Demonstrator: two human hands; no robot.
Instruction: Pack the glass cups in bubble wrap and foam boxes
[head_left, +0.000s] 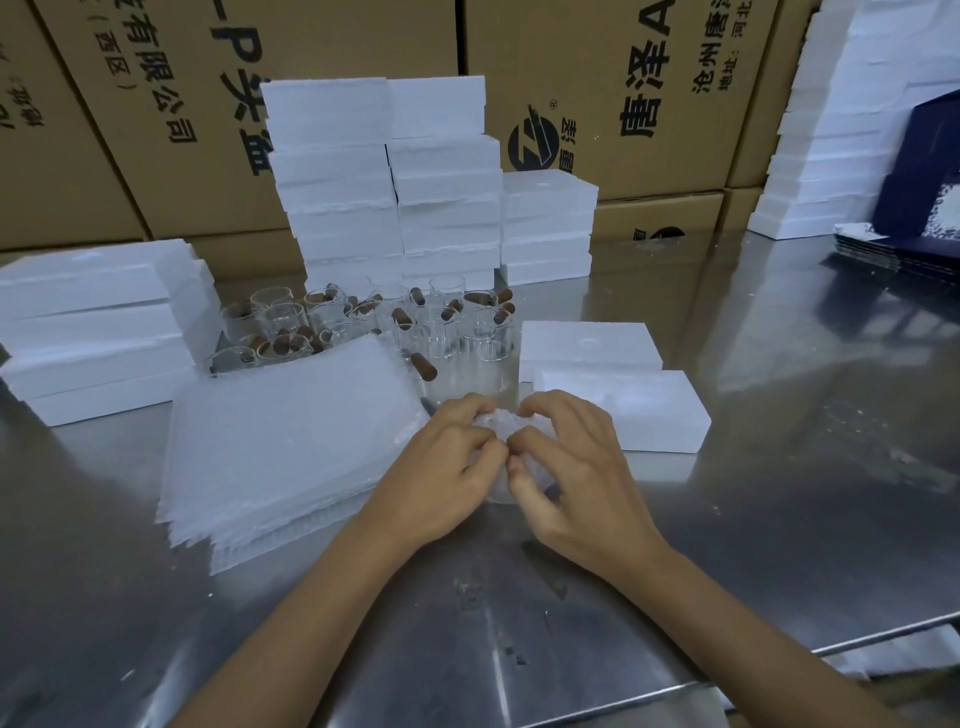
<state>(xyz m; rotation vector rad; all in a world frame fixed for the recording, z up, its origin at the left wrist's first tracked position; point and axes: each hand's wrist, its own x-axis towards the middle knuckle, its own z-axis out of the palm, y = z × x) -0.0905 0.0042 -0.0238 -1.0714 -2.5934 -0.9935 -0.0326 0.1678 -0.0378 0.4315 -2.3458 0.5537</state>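
Both grips hold one bundle between us: our left hand (451, 470) and right hand (563, 475) have fingers curled around a bubble-wrapped glass cup (501, 423), pinching the wrap's loose ends together just above the steel counter (779, 467), near the middle of its front edge.

Largest first, cardboard cartons (597, 104) line the far edge, with stacks of closed foam boxes (384, 182) in front of them. A pile of bubble wrap sheets (291, 441) lies left of our hands. An open foam box (623, 410) waits just beyond our right hand. Unwrapped glass cups with wooden handles (363, 322) cluster behind.

To finish well, we judge we should tuck the ends tight over the rim, keep any handle covered, and seat the bundle snugly in the open box's recess.
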